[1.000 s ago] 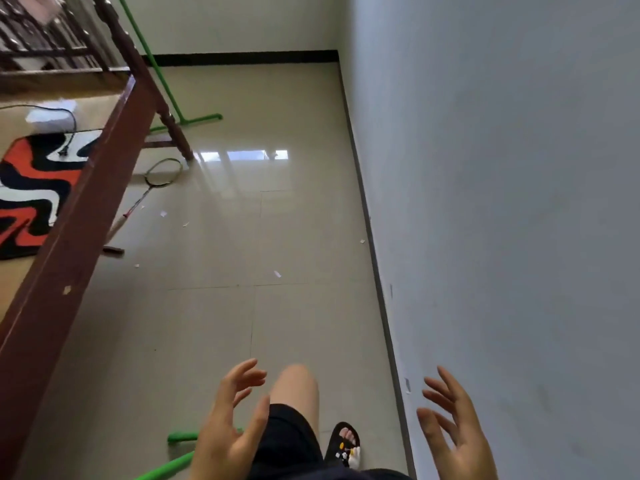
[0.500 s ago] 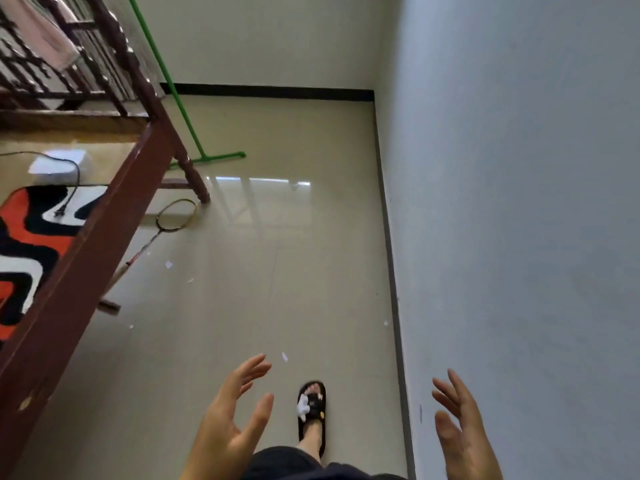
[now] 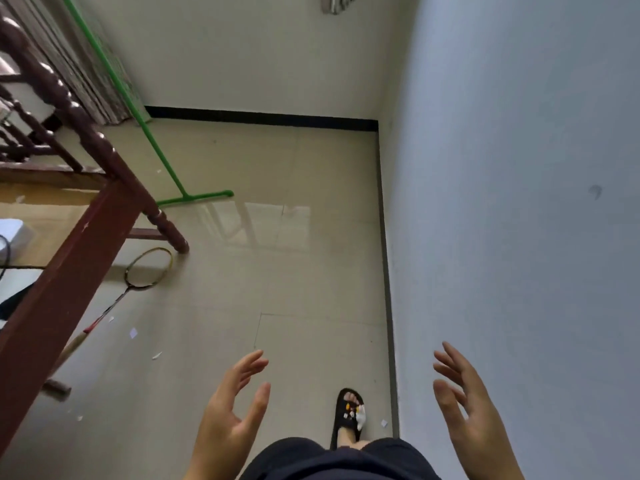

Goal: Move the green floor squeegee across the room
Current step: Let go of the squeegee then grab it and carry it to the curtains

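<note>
A green floor squeegee [image 3: 162,164] stands at the far left of the room, its long handle leaning up toward the curtain and its head resting on the tiles beside the bed leg. My left hand [image 3: 232,417] is raised low in the middle, palm turned inward, fingers apart, holding nothing. My right hand [image 3: 467,414] is raised near the right wall, also with spread fingers and nothing in it. Both hands are well short of the squeegee.
A dark red wooden bed frame [image 3: 62,282] runs along the left. A badminton racket [image 3: 138,275] lies on the tiles by the bed leg [image 3: 169,230]. A white wall [image 3: 519,202] bounds the right side. My sandalled foot [image 3: 349,417] is on the floor; paper scraps lie nearby.
The view has advanced toward the far wall and the squeegee looks nearer and larger. A green object by my feet has left the view. Both hands stay raised with fingers apart.
</note>
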A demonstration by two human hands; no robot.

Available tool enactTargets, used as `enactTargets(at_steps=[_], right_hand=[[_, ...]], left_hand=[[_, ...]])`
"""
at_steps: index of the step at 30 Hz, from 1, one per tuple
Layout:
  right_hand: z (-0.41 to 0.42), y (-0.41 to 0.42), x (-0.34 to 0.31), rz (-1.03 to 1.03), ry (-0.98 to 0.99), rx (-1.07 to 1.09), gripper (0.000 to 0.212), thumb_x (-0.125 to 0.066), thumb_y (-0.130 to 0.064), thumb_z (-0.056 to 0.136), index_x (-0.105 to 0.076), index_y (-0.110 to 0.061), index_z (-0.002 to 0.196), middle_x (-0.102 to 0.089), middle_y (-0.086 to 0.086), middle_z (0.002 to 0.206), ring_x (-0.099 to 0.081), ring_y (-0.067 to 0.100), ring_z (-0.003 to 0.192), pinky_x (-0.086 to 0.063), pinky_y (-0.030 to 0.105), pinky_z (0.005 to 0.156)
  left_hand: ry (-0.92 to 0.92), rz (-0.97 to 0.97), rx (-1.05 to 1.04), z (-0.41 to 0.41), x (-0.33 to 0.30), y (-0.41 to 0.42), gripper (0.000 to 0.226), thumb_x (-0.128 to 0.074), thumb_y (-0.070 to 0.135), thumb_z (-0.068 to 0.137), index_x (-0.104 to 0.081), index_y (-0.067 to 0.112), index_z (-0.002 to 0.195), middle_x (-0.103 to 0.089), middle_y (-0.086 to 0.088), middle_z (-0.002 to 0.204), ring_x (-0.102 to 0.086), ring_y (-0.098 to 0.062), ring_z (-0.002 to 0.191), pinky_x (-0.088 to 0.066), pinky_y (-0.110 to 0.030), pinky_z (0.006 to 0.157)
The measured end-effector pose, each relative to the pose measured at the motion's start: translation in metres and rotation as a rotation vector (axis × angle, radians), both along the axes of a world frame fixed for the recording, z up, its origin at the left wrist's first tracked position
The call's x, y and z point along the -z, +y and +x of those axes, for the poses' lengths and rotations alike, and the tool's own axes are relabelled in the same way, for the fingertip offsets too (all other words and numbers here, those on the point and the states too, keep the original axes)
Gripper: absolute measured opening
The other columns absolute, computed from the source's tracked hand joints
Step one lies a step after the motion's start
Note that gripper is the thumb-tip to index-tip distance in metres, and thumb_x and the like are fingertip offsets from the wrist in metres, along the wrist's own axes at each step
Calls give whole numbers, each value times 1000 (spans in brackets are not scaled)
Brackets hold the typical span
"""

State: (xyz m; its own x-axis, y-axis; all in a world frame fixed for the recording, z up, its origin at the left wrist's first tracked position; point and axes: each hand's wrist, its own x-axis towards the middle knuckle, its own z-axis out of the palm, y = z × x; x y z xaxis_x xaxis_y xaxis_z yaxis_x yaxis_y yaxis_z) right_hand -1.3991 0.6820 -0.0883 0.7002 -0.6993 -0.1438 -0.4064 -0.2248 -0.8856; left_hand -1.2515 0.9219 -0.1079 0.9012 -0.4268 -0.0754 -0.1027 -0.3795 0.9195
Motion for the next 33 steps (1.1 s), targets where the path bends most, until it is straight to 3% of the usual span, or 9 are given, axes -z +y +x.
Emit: enactTargets(at_steps=[4, 8, 14, 16, 19, 23, 25, 29, 33], right_hand=[[85, -63, -7, 4, 10, -72, 76, -32, -92, 49, -32, -53, 113, -51, -11, 121, -52, 6, 110, -40, 33, 95], [169, -106, 5, 18, 45, -176, 69, -33, -91, 50, -30, -59, 112, -45, -30, 116, -51, -7, 104, -39, 26, 90], [326, -148, 18, 23, 5, -251, 60, -38, -82, 59, -33, -58, 114, -47, -28, 117, -47, -19, 103, -40, 27, 87], [385, -157, 12, 35, -33, -260, 57, -42, -77, 61, -35, -57, 114, -50, -24, 119, -48, -17, 104, -41, 31, 89], [470, -167, 2, 43, -84, -277, 50, -45, -63, 62, -42, -57, 111, -55, -14, 121, -51, -11, 106, -45, 29, 86], [559, -180, 0, 57, -87, -338, 46, -45, -64, 63, -40, -65, 108, -57, -19, 117, -51, -10, 107, -45, 25, 89], [602, -191, 0, 59, -72, -362, 47, -44, -65, 62, -40, -62, 109, -55, -13, 120, -53, -4, 107, -45, 22, 88], [697, -215, 6, 59, -63, -443, 54, -44, -64, 61, -37, -53, 113, -56, -2, 120, -54, 3, 108, -41, 34, 93], [810, -255, 11, 55, -73, -566, 50, -43, -62, 64, -37, -54, 113, -54, -15, 121, -52, -12, 104, -39, 18, 83]], left_hand=[[4, -18, -64, 64, -6, -56, 38, -50, 53, 68, -49, 58, 106, -60, 31, 109, -57, 6, 103, -40, -3, 91], [17, -32, -171, 128, -2, -84, 39, -50, 52, 67, -49, 55, 106, -61, 31, 107, -57, 6, 103, -39, -2, 90], [17, -49, -284, 266, 9, -118, 31, -58, 47, 72, -51, 59, 100, -62, 31, 104, -58, 6, 101, -43, -6, 88], [16, -64, -298, 323, 1, -124, 27, -58, 48, 77, -50, 56, 103, -61, 29, 105, -58, 5, 102, -45, -10, 90], [-39, -78, -339, 404, -15, -134, 38, -52, 52, 68, -48, 57, 105, -62, 26, 105, -59, 3, 102, -44, -8, 90], [-24, -77, -362, 478, -14, -148, 38, -51, 51, 66, -48, 59, 104, -63, 25, 104, -60, 2, 101, -44, -7, 89], [-16, -73, -396, 510, -10, -155, 39, -51, 50, 66, -48, 59, 104, -63, 24, 104, -61, 0, 101, -44, -9, 89], [-6, -85, -488, 585, 1, -176, 38, -51, 49, 66, -48, 59, 102, -63, 24, 104, -60, 0, 101, -44, -8, 89], [1, -127, -605, 673, 8, -211, 34, -59, 37, 76, -50, 54, 103, -62, 23, 105, -60, -2, 102, -45, -11, 90]])
